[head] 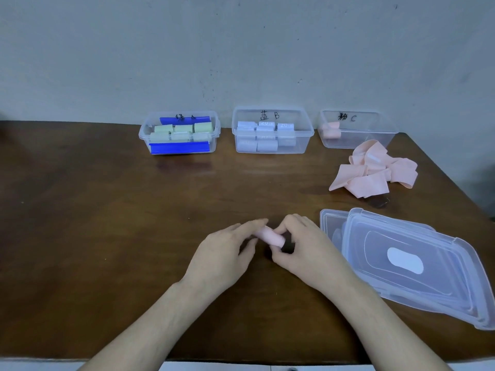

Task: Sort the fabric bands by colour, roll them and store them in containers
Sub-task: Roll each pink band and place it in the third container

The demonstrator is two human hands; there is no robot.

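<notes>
Pink roll's [269, 236] ends hidden behind fingers.

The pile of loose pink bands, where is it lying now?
In the head view the pile of loose pink bands lies on the table's far right side, just in front of the container marked C and behind the stacked lids.

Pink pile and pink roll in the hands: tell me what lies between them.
Head view: only bare table between the pile and the roll; the lids sit off to the right.
</notes>
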